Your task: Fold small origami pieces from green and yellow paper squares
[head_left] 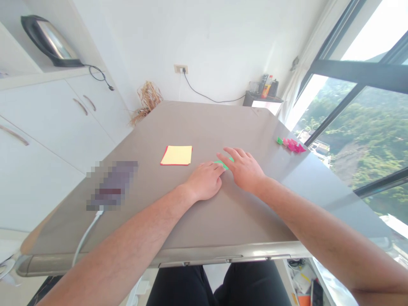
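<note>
The left hand (205, 180) touches green paper (225, 165) right of the yellow paper (176, 155) (gripping or not, I can't tell); the right hand (246, 171), open, spreads over the green.

On my view I make out a small piece of bright green paper (222, 163), lying low against the table (210, 123). It sits in the table's middle stretch, well in from the near edge and the far edge, and clear of both side edges. Only slivers show, a larger one toward the left and a smaller one toward the right, so I can't read its full outline or folds.
</note>
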Demonstrator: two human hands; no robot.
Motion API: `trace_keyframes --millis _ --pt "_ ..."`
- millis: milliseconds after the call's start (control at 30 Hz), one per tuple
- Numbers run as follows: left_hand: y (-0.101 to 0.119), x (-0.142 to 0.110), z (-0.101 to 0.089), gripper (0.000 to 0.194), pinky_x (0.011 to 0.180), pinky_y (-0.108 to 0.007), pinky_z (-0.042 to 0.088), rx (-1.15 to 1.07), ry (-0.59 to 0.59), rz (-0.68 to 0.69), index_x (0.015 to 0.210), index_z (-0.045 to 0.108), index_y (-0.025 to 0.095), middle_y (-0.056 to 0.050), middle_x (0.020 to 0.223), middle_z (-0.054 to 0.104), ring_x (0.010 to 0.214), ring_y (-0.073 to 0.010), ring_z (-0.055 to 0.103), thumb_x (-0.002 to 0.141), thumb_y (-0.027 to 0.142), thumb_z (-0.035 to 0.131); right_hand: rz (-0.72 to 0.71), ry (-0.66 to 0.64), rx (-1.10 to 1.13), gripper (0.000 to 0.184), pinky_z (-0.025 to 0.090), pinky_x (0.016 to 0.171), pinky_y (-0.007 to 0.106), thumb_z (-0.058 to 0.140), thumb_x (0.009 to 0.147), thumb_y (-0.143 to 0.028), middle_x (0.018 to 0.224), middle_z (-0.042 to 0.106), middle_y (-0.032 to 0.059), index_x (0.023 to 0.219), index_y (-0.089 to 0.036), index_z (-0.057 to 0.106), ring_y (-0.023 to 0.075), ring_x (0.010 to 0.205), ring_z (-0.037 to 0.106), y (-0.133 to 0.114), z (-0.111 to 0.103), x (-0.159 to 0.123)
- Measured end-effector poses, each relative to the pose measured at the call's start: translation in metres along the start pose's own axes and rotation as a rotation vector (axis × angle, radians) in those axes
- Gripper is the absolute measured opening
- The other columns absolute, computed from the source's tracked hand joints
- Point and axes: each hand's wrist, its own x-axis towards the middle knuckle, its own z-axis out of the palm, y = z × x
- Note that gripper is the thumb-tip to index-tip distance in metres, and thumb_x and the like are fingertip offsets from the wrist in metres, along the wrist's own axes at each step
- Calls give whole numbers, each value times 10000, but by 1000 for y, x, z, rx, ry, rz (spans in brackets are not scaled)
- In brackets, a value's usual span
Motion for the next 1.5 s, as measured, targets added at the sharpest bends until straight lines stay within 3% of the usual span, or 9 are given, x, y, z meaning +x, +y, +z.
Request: trace_keyframes --millis 100,233,333,500,800,1033,1233,1400,1500 --pt "1 0 0 461 1028 -479 441 16 -4 -12 1328 613 193 -86 1341 663 1227 -301 553 909 182 419 -36 -83 167 602 461 1040 421 507 834 -41 1470 562 102 1382 -260 624 287 1296 532 27 10 2" --pt "2 2 1 492 1020 -489 421 40 -22 4 1395 578 233 -60 1409 621 1248 -305 524 938 234 394 45 -3 483 422 502 1019 365 546 823 -72 1323 679 53 1118 -262 779 220 1111 673 59 27 5" --pt "4 4 0 496 1004 -508 414 75 -37 -12 1405 577 231 -78 1393 622 1244 -317 511 948 290 393 67 -24 649 278 539 912 339 606 800 -119 1150 751 13 922 -267 807 182 907 707 71 33 13" --pt "8 4 -2 507 1007 -506 406 84 -69 -30 1422 558 233 -70 1397 613 1255 -311 491 958 319 371 47 -126 780 190 512 863 308 651 800 -192 1060 770 3 909 -254 793 183 924 676 79 33 31" --pt "11 1 -5 442 1030 -471 404 59 -43 -39 1336 589 203 -75 1322 659 1227 -288 514 946 303 405 78 -330 719 172 459 717 254 652 817 -289 911 709 17 934 -210 751 150 773 597 89 33 60" --pt "17 -2 -2 452 1037 -455 419 90 -25 -38 1343 591 149 -100 1321 654 1217 -285 541 973 292 374 90 -482 571 153 402 629 236 640 806 -297 790 676 -10 886 -200 728 135 703 564 80 21 76" --pt "23 -7 1 474 1054 -441 410 113 -19 -70 1373 571 113 -132 1329 634 1214 -282 550 988 284 354 146 -498 527 127 405 604 234 640 781 -279 777 667 -11 844 -186 700 136 699 579 71 18 79" --pt "25 -5 0 563 1019 -473 409 127 -24 -76 1510 438 113 -126 1306 640 1193 -296 532 980 274 336 129 -490 511 136 405 607 238 632 801 -298 777 671 -5 846 -184 690 137 701 582 71 18 78" --pt "25 -2 0 562 977 -493 414 144 -30 -96 1489 472 135 -130 1299 631 1181 -315 518 960 288 359 129 -494 491 139 401 602 244 630 807 -297 766 671 -1 852 -181 692 140 692 579 70 17 79"
